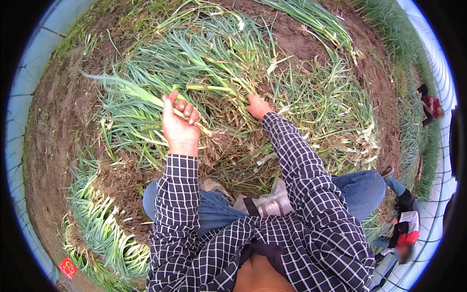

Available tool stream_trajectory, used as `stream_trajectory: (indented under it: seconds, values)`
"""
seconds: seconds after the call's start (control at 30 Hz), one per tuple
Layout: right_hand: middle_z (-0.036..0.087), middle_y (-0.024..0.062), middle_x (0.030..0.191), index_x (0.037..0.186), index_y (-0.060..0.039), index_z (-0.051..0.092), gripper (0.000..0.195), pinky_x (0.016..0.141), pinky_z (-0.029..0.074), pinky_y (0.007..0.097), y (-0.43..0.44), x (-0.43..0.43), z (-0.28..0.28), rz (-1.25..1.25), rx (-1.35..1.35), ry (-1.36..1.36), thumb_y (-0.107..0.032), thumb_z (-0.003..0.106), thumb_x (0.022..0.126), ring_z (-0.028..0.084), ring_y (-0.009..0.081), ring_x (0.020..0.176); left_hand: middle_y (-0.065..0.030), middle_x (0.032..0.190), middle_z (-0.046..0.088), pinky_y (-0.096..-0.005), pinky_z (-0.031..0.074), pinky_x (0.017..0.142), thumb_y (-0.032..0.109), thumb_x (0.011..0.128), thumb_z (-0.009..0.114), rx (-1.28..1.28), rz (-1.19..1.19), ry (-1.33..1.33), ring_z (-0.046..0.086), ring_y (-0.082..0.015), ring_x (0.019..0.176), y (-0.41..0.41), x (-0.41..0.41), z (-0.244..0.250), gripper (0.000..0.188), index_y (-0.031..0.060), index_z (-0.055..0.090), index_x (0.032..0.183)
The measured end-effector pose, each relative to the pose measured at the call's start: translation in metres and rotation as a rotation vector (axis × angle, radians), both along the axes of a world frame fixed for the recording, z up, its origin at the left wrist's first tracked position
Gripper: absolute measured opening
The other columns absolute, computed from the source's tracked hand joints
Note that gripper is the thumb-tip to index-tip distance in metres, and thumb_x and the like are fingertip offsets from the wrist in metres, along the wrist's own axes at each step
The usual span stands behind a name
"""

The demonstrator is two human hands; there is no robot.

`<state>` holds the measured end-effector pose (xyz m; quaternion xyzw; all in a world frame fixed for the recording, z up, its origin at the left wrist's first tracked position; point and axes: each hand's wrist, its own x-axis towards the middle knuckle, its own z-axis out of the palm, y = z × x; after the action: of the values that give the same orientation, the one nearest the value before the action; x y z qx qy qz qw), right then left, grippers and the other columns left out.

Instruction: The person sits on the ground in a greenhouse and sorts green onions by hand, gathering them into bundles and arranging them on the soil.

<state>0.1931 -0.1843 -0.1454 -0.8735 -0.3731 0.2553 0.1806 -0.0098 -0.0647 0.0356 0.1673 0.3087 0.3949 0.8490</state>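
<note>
My left hand (181,122), palm up, holds a green onion (142,93) across its fingers. The leaves point to the upper left, and the rooted white end (206,130) sticks out to the right. My right hand (257,107) reaches into the root side of a large heap of green onions (171,54). Its fingertips touch the stems there and are partly hidden, so I cannot tell whether they grip any. Dry roots and stripped leaves (226,146) lie between the two hands.
Bundled green onions with bared white stems (109,226) lie at lower left, near a red packet (68,267). Discarded leaves (328,106) cover the soil on the right. Another bunch (317,22) lies at the top. One person (405,222) is at lower right, another (429,105) farther off.
</note>
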Motion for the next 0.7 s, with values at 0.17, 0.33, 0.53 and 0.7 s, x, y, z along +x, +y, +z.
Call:
stream_trajectory:
  seconds: [0.17, 0.33, 0.53, 0.7]
  values:
    - [0.063, 0.0118, 0.086, 0.095, 0.0032, 0.059, 0.024, 0.067, 0.047, 0.035, 0.015, 0.015, 0.05, -0.341, 0.284, 0.529, -0.017, 0.061, 0.082, 0.06, 0.0202, 0.073, 0.0026, 0.059, 0.035, -0.0225, 0.025, 0.037, 0.032, 0.094, 0.043, -0.025, 0.091, 0.041, 0.032, -0.0082, 0.047, 0.007, 0.0, -0.01, 0.028, 0.0051, 0.049, 0.099]
    - [0.06, 0.0138, 0.072, 0.087, 0.0085, 0.061, 0.033, 0.063, 0.044, 0.0344, -0.006, 0.061, 0.068, -0.125, 0.21, 0.177, -0.023, 0.063, 0.08, 0.053, 0.018, 0.065, 0.0021, 0.056, 0.035, -0.0232, 0.024, 0.037, 0.028, 0.095, 0.042, -0.007, -0.01, 0.148, 0.031, -0.0085, 0.045, -0.006, 0.013, -0.011, 0.026, 0.0036, 0.049, 0.1]
    - [0.059, 0.0037, 0.075, 0.094, 0.0002, 0.061, 0.019, 0.066, 0.043, 0.0286, -0.04, 0.035, 0.112, -0.28, 0.441, 0.898, -0.017, 0.058, 0.086, 0.051, 0.0116, 0.067, -0.0031, 0.066, 0.055, -0.0222, 0.032, 0.039, 0.023, 0.093, 0.045, -0.013, -0.16, 0.24, 0.051, -0.0115, 0.052, -0.018, 0.025, -0.038, 0.021, 0.003, 0.054, 0.094]
    - [0.06, -0.0016, 0.08, 0.097, -0.0016, 0.06, 0.014, 0.066, 0.044, 0.0212, -0.076, -0.022, 0.128, -0.099, 0.491, 0.934, -0.01, 0.057, 0.086, 0.052, 0.0054, 0.07, -0.012, 0.088, 0.065, -0.0172, 0.037, 0.038, 0.019, 0.089, 0.053, 0.09, -0.445, 0.299, 0.061, -0.0123, 0.065, -0.029, 0.036, -0.046, 0.021, 0.0012, 0.055, 0.1]
